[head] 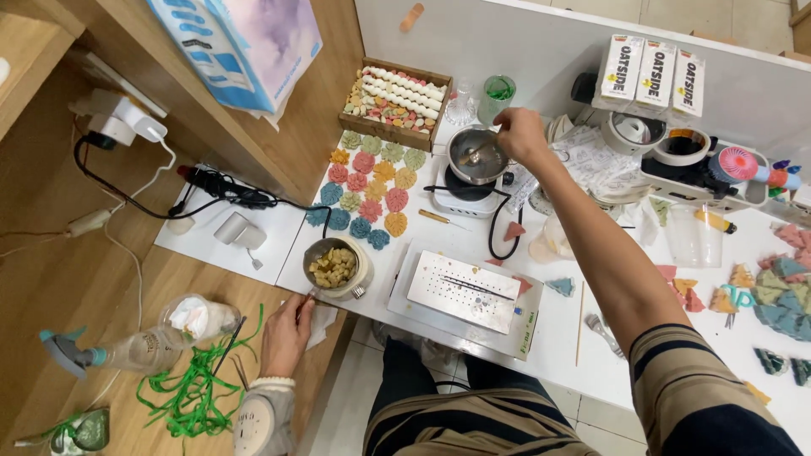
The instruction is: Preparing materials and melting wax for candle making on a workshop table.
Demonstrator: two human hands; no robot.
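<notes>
Seen from above at a craft bench: far left lay a spray bottle [127, 349] and green ribbon [190, 390] on the wood. The left hand [285, 335] was closed on the handle of a small pot [335, 267] at the bench's near edge, w/ pale chunks inside, by a bit of white cloth [321, 321]. Behind it sat rows of coloured flower shapes [369, 184] and a tray [396, 100] of small pieces. Center, a perforated metal plate [463, 290]. The right hand [521, 133], arm stretched across, was pinched on a spoon [478, 153] dipped into a second pot [475, 154] on a small white hotplate [465, 191]. Further right: tape rolls [683, 145], 3 cartons [654, 74], a pink fan [737, 163], wedge shapes [781, 291]. Judged step: stirring the heated pot while steadying the chunk-filled one. Next move prob. calls for a firm handle grip and level carry of that near pot, clear of the hotplate cord [492, 230].
</notes>
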